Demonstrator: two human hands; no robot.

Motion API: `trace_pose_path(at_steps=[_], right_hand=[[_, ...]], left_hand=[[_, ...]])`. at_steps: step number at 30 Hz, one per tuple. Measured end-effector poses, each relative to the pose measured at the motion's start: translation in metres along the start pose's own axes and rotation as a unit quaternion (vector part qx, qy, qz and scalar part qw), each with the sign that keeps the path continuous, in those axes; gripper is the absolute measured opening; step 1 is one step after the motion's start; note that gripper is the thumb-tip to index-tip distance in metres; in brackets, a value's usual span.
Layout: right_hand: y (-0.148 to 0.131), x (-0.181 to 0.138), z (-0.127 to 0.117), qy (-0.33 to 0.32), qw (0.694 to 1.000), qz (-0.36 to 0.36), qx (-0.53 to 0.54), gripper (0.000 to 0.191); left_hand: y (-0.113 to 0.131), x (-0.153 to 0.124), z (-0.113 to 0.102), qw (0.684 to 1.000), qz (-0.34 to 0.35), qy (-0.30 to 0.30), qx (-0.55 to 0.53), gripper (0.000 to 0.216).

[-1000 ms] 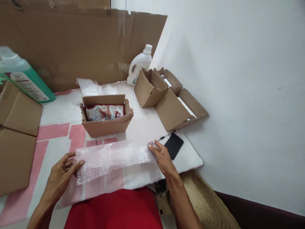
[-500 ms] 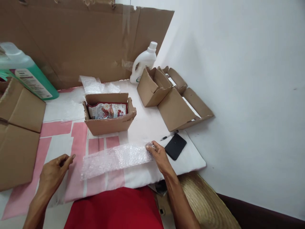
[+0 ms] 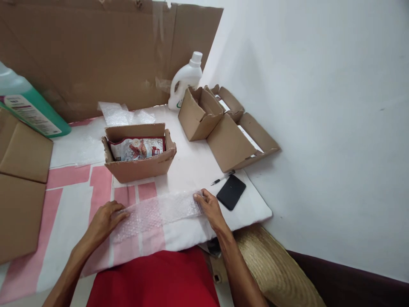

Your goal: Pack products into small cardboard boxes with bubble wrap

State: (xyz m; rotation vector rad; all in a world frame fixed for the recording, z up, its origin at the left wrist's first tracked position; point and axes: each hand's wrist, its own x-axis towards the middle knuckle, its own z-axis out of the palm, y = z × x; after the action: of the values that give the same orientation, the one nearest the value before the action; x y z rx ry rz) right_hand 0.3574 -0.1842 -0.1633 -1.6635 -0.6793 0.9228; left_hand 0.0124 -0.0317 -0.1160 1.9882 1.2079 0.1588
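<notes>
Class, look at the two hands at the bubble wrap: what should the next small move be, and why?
Perhaps raise the bubble wrap toward the open box beyond it: the left hand is at one end, the right hand pinches the other, and the packet inside shows uncovered.

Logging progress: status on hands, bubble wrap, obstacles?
Right hand pinches right end of bubble wrap. Left hand at left end, grip unclear. Wrap spread between. Open box beyond, not between hands.
</notes>
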Motion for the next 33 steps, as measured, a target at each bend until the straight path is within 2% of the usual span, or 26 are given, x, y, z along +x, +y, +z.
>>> trace_pose_path(at_steps=[4, 7, 11, 14, 15, 17, 20, 23, 25, 27, 30, 33], right_hand=[[-0.004, 0.0, -0.004, -0.025, 0.995, 0.049, 0.088, 0.04], [-0.007, -0.001, -0.005, -0.052, 0.986, 0.088, 0.134, 0.04], [-0.013, 0.0, -0.004, -0.079, 0.986, 0.077, 0.124, 0.036], [-0.027, 0.003, -0.003, -0.092, 0.991, 0.038, 0.089, 0.03], [-0.034, 0.005, -0.003, -0.091, 0.993, 0.022, 0.073, 0.027], [-0.047, 0.009, -0.003, -0.082, 0.995, -0.017, 0.048, 0.02], [-0.057, 0.015, -0.004, -0.065, 0.993, -0.092, 0.044, 0.009], [-0.045, 0.017, -0.002, -0.069, 0.989, -0.13, 0.028, 0.006], [-0.027, 0.014, 0.003, -0.065, 0.989, -0.132, -0.025, 0.01], [-0.009, 0.008, 0.006, -0.047, 0.983, -0.14, -0.105, 0.017], [0.005, -0.004, 0.007, -0.018, 0.968, -0.172, -0.181, 0.025], [0.005, -0.015, 0.003, 0.039, 0.97, -0.155, -0.182, 0.025]], left_hand=[[0.013, -0.016, -0.025, 0.986, -0.048, -0.041, -0.154, 0.044], [0.02, -0.025, -0.034, 0.971, -0.082, -0.053, -0.219, 0.054], [0.012, -0.022, -0.032, 0.97, -0.086, -0.023, -0.227, 0.047], [0.005, -0.017, -0.035, 0.982, -0.066, -0.017, -0.174, 0.04], [0.006, -0.017, -0.039, 0.988, -0.051, 0.008, -0.144, 0.039], [0.011, -0.022, -0.05, 0.991, 0.006, 0.1, -0.084, 0.032], [0.018, -0.038, -0.061, 0.96, 0.136, 0.243, -0.003, 0.018], [0.006, -0.054, -0.049, 0.927, 0.211, 0.299, 0.08, 0.014], [-0.014, -0.061, -0.027, 0.921, 0.222, 0.293, 0.129, 0.016], [-0.038, -0.067, -0.001, 0.926, 0.218, 0.261, 0.163, 0.019], [-0.062, -0.081, 0.025, 0.949, 0.173, 0.218, 0.15, 0.022], [-0.061, -0.096, 0.027, 0.97, 0.059, 0.222, 0.073, 0.035]])
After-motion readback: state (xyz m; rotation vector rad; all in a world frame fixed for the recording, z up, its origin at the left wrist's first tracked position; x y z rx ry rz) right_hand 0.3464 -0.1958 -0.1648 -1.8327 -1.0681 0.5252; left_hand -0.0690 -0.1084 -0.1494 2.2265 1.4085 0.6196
